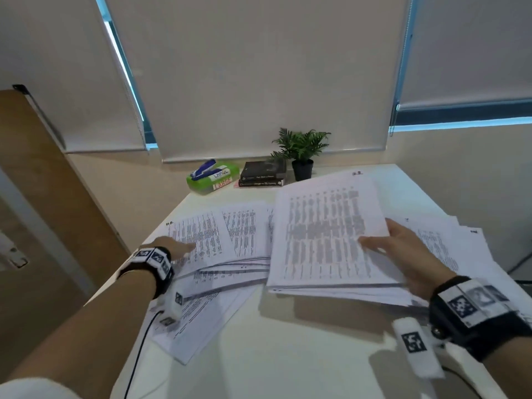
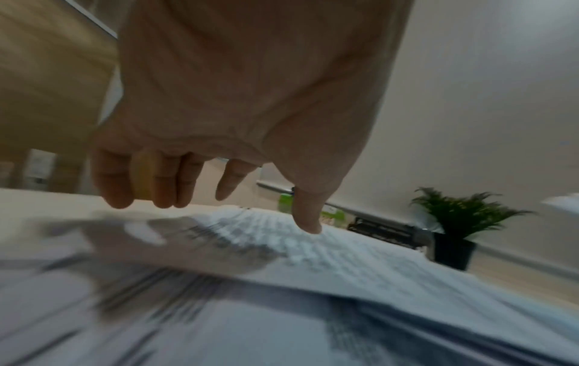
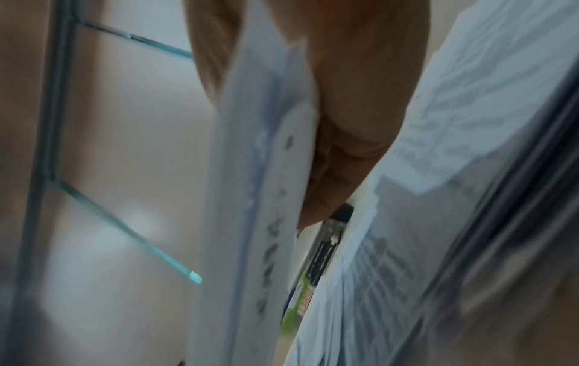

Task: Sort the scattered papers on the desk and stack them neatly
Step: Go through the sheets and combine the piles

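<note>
Printed white papers lie scattered over the white desk [image 1: 288, 355]. My right hand [image 1: 403, 254] grips a thick bundle of papers [image 1: 325, 234] by its right edge, thumb on top, raised above the desk at centre right. In the right wrist view the bundle [image 3: 250, 198] is pinched between thumb and fingers [image 3: 338, 161]. My left hand [image 1: 175, 247] hovers with straight fingers over a fanned pile of sheets [image 1: 224, 240] at the left. In the left wrist view the thumb [image 2: 308, 218] touches the top sheet [image 2: 329, 247]. More loose sheets [image 1: 449, 246] lie at the right.
At the back of the desk stand a green tissue box [image 1: 213, 178] with a blue stapler [image 1: 204, 168] on it, two dark books [image 1: 263, 174] and a small potted plant [image 1: 302, 152]. A wooden door [image 1: 43, 182] is on the left. A cable [image 1: 138, 355] runs from my left wrist.
</note>
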Available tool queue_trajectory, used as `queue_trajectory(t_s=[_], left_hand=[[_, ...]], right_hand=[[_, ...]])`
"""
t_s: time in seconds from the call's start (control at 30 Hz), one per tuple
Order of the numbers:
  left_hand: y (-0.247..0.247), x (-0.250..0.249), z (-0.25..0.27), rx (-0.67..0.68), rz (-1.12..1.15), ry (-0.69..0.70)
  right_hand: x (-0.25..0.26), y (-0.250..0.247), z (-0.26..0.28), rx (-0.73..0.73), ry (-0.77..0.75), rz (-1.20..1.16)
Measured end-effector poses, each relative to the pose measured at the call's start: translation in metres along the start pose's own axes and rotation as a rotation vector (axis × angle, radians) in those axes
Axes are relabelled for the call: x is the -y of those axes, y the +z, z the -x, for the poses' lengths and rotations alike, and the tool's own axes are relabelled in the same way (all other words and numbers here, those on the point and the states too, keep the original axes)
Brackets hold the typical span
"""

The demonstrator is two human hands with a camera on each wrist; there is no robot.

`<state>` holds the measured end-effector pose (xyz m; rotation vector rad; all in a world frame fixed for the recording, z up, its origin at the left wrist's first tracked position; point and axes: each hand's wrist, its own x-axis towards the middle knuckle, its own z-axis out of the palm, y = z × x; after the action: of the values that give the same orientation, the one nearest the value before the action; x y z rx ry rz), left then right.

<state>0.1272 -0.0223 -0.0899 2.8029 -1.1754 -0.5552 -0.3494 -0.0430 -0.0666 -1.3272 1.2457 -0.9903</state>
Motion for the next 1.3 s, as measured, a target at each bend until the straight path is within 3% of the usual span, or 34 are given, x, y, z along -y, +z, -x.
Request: queue_trajectory(t_s=[0.17, 0.27, 0.43, 0.53, 0.63, 0.83, 0.93, 1.0, 1.07, 1.17, 1.3], left_hand=[[0.008, 0.012, 0.025, 0.0, -0.061, -0.054], [0.009, 0.019, 0.019, -0.018, 0.065, -0.049], [0.011, 0.029, 0.011, -0.33, 0.283, -0.074], [0.002, 0.032, 0.013, -0.491, 0.331, 0.035], [-0.01, 0.035, 0.017, -0.56, 0.394, 0.136], [-0.028, 0.031, 0.029, -0.704, 0.45, 0.2], [-0.035, 0.029, 0.038, -0.762, 0.505, 0.228], [-0.04, 0.023, 0.041, -0.758, 0.637, 0.261], [-0.038, 0.014, 0.043, -0.697, 0.811, 0.302], [-0.031, -0.008, 0.058, -0.513, 1.042, 0.328], [-0.013, -0.039, 0.097, -0.283, 1.186, 0.351]], right_hand=[[-0.015, -0.067, -0.017, -0.044, 0.1, 0.135], [-0.03, -0.092, -0.022, -0.098, 0.161, 0.255], [-0.039, -0.098, -0.023, -0.151, 0.158, 0.421], [-0.039, -0.103, -0.025, -0.138, 0.165, 0.495], [-0.04, -0.113, -0.029, -0.144, 0.189, 0.554], [-0.042, -0.121, -0.03, -0.228, 0.226, 0.779], [-0.041, -0.106, -0.038, -0.257, 0.101, 0.996], [-0.03, -0.08, -0.034, -0.194, -0.027, 0.947], [-0.014, -0.044, -0.022, -0.071, -0.094, 0.737], [0.006, 0.012, -0.008, 0.17, -0.032, 0.408], [0.009, 0.064, -0.015, 0.333, 0.044, 0.152]])
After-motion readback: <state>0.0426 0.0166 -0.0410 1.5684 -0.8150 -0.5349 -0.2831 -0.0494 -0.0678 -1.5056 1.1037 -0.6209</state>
